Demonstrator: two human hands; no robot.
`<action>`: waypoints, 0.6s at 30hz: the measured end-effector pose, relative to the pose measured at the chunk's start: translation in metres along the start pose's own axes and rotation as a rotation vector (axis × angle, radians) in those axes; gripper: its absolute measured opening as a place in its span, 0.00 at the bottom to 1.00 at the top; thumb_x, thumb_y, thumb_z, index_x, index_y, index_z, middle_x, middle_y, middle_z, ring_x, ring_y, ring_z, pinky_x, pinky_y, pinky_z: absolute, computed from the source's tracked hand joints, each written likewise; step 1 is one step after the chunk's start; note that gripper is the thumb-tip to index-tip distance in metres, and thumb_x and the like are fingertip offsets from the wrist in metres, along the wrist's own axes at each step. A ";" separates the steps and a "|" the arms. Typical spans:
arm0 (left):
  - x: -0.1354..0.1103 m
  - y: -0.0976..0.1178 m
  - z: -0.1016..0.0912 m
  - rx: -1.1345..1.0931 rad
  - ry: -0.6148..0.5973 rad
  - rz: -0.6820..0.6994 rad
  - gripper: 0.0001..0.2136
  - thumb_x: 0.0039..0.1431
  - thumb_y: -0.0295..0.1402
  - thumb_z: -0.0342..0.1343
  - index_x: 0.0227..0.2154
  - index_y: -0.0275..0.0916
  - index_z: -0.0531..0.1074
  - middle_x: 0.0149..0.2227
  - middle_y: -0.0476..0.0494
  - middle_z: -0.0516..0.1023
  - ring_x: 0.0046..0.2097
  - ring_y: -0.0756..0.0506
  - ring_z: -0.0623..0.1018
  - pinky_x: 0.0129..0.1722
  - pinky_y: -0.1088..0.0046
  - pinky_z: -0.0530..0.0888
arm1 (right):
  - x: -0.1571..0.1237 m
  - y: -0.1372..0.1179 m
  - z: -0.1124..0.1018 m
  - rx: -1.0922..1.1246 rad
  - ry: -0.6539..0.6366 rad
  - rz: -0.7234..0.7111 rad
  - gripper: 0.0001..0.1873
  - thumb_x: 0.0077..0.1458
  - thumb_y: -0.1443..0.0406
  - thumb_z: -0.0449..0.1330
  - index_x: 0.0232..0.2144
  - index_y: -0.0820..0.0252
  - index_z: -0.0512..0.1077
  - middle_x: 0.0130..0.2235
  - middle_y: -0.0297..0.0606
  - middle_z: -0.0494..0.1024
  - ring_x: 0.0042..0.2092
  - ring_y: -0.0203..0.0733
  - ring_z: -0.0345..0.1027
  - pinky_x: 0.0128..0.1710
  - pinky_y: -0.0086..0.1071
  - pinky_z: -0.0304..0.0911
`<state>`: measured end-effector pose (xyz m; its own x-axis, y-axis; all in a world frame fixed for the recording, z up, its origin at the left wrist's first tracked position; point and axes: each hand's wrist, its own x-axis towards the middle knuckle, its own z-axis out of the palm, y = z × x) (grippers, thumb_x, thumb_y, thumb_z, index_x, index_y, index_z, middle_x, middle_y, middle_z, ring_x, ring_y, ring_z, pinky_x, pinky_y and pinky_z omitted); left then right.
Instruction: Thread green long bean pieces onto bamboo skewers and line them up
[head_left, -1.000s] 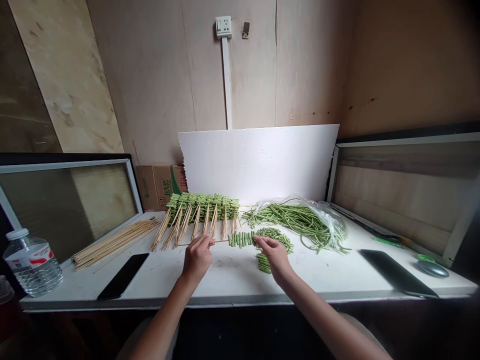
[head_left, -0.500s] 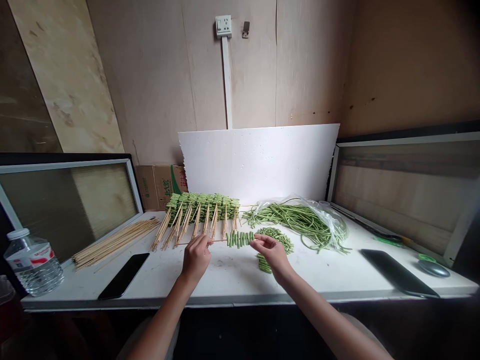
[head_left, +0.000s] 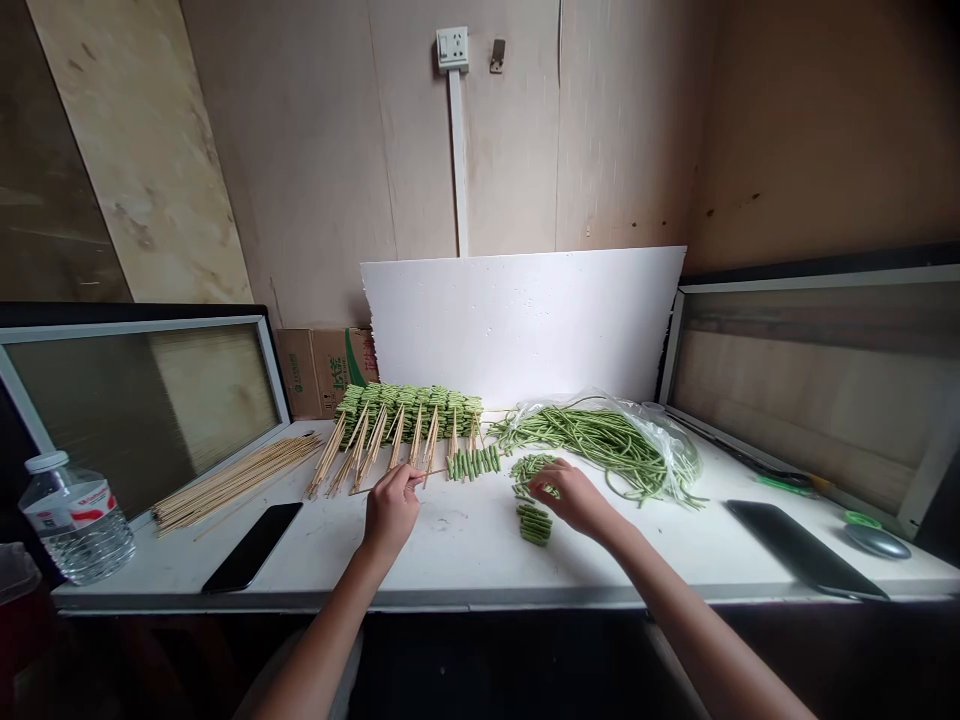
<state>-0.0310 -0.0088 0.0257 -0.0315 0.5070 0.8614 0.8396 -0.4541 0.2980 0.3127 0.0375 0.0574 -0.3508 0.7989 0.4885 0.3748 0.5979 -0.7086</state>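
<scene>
My left hand (head_left: 394, 508) is closed around the bare end of a bamboo skewer. Cut green bean pieces (head_left: 474, 463) are threaded side by side along its far end, held just above the table. Over a pile of loose cut bean pieces (head_left: 527, 466) is my right hand (head_left: 568, 492), its fingers bent downward and apart, with green showing between them. Below it lies a small neat stack of cut bean pieces (head_left: 534, 525). Behind my left hand rests a large stack of finished bean skewers (head_left: 409, 408), their bare sticks pointing toward me.
Loose bamboo skewers (head_left: 236, 482) lie at the left beside a dark phone (head_left: 253, 547) and a water bottle (head_left: 77, 518). Long uncut beans (head_left: 600, 440) spill from a plastic bag. At the right are a black tablet-like slab (head_left: 802, 548) and a mouse (head_left: 876, 541).
My right hand has left the tip of the skewer and moved right, onto the loose bean pieces. The skewer in my left hand has tilted up slightly at its beaded end.
</scene>
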 end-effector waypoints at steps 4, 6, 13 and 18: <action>-0.001 0.000 0.001 0.003 -0.021 -0.005 0.13 0.60 0.18 0.49 0.34 0.41 0.74 0.35 0.45 0.84 0.38 0.43 0.84 0.35 0.71 0.77 | -0.002 0.012 -0.008 -0.242 -0.222 0.165 0.11 0.47 0.57 0.75 0.22 0.57 0.83 0.26 0.43 0.82 0.27 0.46 0.72 0.30 0.39 0.68; -0.002 0.000 0.000 0.011 -0.034 -0.011 0.12 0.61 0.19 0.49 0.34 0.41 0.74 0.35 0.45 0.84 0.38 0.43 0.84 0.35 0.71 0.77 | -0.003 0.010 -0.007 -0.367 -0.306 0.215 0.09 0.50 0.59 0.73 0.25 0.57 0.84 0.30 0.43 0.83 0.29 0.46 0.75 0.30 0.37 0.69; -0.002 0.001 0.002 0.035 -0.048 -0.009 0.11 0.62 0.20 0.50 0.34 0.41 0.74 0.35 0.45 0.83 0.38 0.42 0.83 0.35 0.70 0.77 | -0.004 0.007 -0.001 -0.459 -0.407 0.251 0.04 0.55 0.65 0.70 0.34 0.59 0.84 0.37 0.42 0.85 0.36 0.47 0.79 0.34 0.35 0.73; -0.004 -0.002 0.005 -0.006 -0.068 -0.002 0.14 0.59 0.16 0.49 0.34 0.41 0.73 0.37 0.45 0.84 0.40 0.43 0.84 0.37 0.70 0.78 | -0.002 0.016 0.002 -0.437 -0.355 0.251 0.03 0.52 0.69 0.70 0.31 0.58 0.83 0.36 0.40 0.85 0.37 0.48 0.78 0.33 0.33 0.70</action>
<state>-0.0297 -0.0067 0.0196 0.0038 0.5564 0.8309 0.8362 -0.4575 0.3025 0.3179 0.0455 0.0444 -0.4423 0.8932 0.0808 0.7736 0.4256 -0.4694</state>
